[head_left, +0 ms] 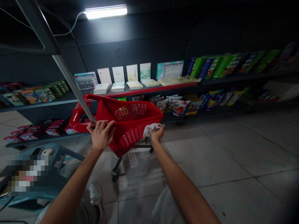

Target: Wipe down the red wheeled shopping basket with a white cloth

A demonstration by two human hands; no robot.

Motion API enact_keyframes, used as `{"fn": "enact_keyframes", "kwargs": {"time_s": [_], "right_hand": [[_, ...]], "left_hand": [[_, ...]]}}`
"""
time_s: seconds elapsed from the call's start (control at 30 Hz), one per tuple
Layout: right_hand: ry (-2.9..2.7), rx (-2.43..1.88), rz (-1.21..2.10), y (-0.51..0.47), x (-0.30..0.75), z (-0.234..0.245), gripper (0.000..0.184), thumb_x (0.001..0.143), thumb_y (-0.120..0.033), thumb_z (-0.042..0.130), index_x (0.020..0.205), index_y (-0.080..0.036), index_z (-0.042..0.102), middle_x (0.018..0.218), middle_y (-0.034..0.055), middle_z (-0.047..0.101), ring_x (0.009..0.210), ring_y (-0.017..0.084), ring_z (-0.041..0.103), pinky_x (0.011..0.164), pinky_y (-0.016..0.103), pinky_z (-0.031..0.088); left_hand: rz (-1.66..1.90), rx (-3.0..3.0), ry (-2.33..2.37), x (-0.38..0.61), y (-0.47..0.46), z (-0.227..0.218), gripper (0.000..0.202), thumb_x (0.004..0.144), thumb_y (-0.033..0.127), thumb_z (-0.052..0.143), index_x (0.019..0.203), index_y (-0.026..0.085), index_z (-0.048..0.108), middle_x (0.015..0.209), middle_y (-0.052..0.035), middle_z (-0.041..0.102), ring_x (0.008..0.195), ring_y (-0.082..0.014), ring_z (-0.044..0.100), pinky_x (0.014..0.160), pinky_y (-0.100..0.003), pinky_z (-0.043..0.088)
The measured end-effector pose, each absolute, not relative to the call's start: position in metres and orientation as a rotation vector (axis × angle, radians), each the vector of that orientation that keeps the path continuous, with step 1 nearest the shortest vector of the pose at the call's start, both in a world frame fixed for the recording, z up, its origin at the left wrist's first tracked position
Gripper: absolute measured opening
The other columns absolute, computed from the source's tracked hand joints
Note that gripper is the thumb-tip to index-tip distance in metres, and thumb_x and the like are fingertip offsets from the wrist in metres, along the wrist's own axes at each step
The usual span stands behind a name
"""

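Closest in, below both wrists, a pale shoe rests on the tiled floor. A blue plastic chair stands down and to the left of the left fingers.

The left hand grips the near rim of the red cart, its fingers curled over the edge and its knuckles up. The right hand is clenched around a white cloth, which bunches out just above those fingers and presses against the cart's mesh side. The cart sits between the two hands and stretches away beyond them. One of its black wheels is on the floor below the left fingers.

A grey metal bar slants up and left from just above the left fingertips; whether it touches them cannot be told.

Farther beyond the fingers, a long shelf carries notebooks and coloured packets. High above, a strip lamp glows on the dark wall.
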State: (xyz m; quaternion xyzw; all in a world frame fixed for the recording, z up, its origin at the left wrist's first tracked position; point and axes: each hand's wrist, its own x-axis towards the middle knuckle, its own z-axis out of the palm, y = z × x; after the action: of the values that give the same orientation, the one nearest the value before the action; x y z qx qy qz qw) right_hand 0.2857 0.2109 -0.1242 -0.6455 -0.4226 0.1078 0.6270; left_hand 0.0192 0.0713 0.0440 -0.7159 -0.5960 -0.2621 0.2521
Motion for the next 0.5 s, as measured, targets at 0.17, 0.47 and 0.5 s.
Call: {"fn": "enact_keyframes", "kwargs": {"time_s": [0.17, 0.47, 0.5], "right_hand": [[-1.129, -1.378, 0.524, 0.156, 0.179, -0.168, 0.024, 0.068, -0.025, 0.056, 0.092, -0.02, 0.059, 0.089, 0.005, 0.06, 0.081, 0.02, 0.058, 0.077, 0.031, 0.052], [-1.324, -1.32, 0.834, 0.112, 0.144, -0.175, 0.024, 0.068, -0.021, 0.065, 0.092, -0.017, 0.068, 0.1, 0.0082, 0.069, 0.092, 0.022, 0.065, 0.085, 0.034, 0.054], [-1.254, -1.322, 0.886, 0.12, 0.156, -0.169, 0.022, 0.07, -0.021, 0.067, 0.091, -0.016, 0.069, 0.096, 0.0061, 0.069, 0.09, 0.022, 0.065, 0.086, 0.035, 0.054]], "left_hand": [[-0.738, -1.925, -1.664, 0.025, 0.073, 0.042, 0.033, 0.097, 0.036, 0.051, 0.125, 0.032, 0.066, 0.115, -0.0101, 0.069, 0.116, -0.0315, 0.052, 0.104, -0.058, 0.013], [-0.743, -1.929, -1.643, 0.015, 0.076, 0.042, 0.032, 0.097, 0.036, 0.05, 0.123, 0.031, 0.067, 0.116, -0.0102, 0.069, 0.118, -0.0314, 0.051, 0.105, -0.057, 0.013], [-0.74, -1.934, -1.636, 0.013, 0.076, 0.042, 0.032, 0.097, 0.036, 0.051, 0.123, 0.031, 0.067, 0.116, -0.0102, 0.07, 0.117, -0.0313, 0.052, 0.105, -0.057, 0.014]]}}
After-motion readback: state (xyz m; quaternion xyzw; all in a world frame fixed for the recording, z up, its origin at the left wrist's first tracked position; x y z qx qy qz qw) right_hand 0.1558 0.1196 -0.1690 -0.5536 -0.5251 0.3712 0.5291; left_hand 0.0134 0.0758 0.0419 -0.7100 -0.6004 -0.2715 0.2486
